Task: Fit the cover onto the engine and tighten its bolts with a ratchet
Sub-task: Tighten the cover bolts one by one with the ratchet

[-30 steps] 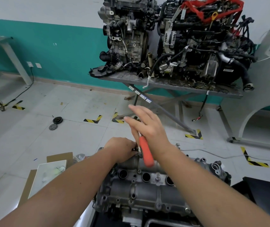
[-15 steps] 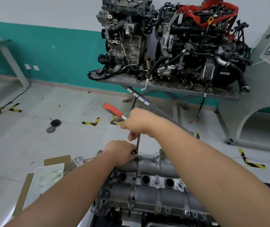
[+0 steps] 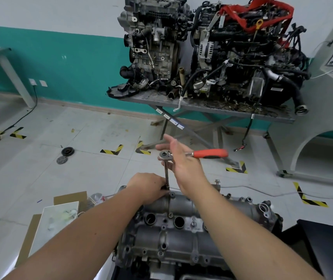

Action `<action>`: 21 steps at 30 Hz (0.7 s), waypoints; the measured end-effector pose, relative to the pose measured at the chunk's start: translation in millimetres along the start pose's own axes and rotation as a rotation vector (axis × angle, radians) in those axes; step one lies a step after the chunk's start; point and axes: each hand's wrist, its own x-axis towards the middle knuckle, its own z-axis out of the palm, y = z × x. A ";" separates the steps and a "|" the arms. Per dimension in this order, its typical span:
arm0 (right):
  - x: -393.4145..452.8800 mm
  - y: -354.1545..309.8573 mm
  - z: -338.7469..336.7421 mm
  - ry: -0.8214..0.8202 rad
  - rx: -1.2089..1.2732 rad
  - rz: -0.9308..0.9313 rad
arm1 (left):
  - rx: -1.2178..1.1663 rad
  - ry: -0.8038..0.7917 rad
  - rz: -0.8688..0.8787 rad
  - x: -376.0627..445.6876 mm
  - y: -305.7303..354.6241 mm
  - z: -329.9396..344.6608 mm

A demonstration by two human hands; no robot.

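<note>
I am in the bolt-tightening step: the cover (image 3: 173, 205) already sits on the engine (image 3: 181, 239) in front of me, its far long edge just under my hands. My left hand (image 3: 147, 186) is at that far edge near the cover's left end, fingers curled round the foot of the extension bar (image 3: 166, 174), steadying the socket where it meets a bolt; the bolt head itself is hidden by my fingers. The bar stands nearly upright, with the ratchet (image 3: 194, 154) on top, its head to the left and its red handle pointing right, roughly level. My right hand (image 3: 181, 160) lies against the metal shank between head and grip with the fingers stretched out straight, pushing the tool, not wrapped round it.

I judge this to be the middle of a swing, the open hand flicking the handle round. Next I need to sweep the handle on while the left hand keeps the socket square on the bolt, so the long bar does not tip off. Another bolt (image 3: 217, 181) stands proud at the far edge further right, so I take it more tightening remains
</note>
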 end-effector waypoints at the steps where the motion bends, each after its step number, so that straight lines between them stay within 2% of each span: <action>1: -5.2 4.0 1.0 -0.003 -0.093 -0.105 | 0.009 -0.004 -0.007 -1.4 1.0 -0.7; 4: -10.5 16.2 4.7 0.063 -0.348 -0.489 | 0.006 0.001 -0.038 -4.1 2.4 -1.9; 7: -3.0 19.9 2.0 0.153 -0.843 -0.937 | 0.035 0.001 -0.016 -6.2 3.2 -2.7; 9: 2.1 10.3 -3.7 0.143 -1.087 -1.067 | 0.064 0.007 -0.055 -7.0 2.3 -1.6; 11: 5.3 -2.9 -8.2 0.095 -1.348 -1.093 | 0.006 0.054 -0.099 -4.9 0.6 4.0; 13: 8.8 -19.8 -4.1 -0.001 -1.675 -1.035 | -0.034 0.112 -0.031 -1.8 1.0 8.5; 14: 8.6 -28.8 2.5 -0.095 -1.824 -0.916 | -0.037 0.102 0.006 -0.8 1.1 8.5; 16: 10.4 -44.7 19.1 -0.273 -1.985 -0.566 | -0.005 0.061 0.023 0.6 -1.1 7.3; 19: 17.5 -61.4 34.9 -0.311 -1.956 -0.252 | 0.012 0.064 0.000 1.3 -6.1 8.2; 21: 27.4 -69.0 36.5 -0.322 -1.741 0.004 | -0.013 0.057 -0.006 0.4 -5.8 9.4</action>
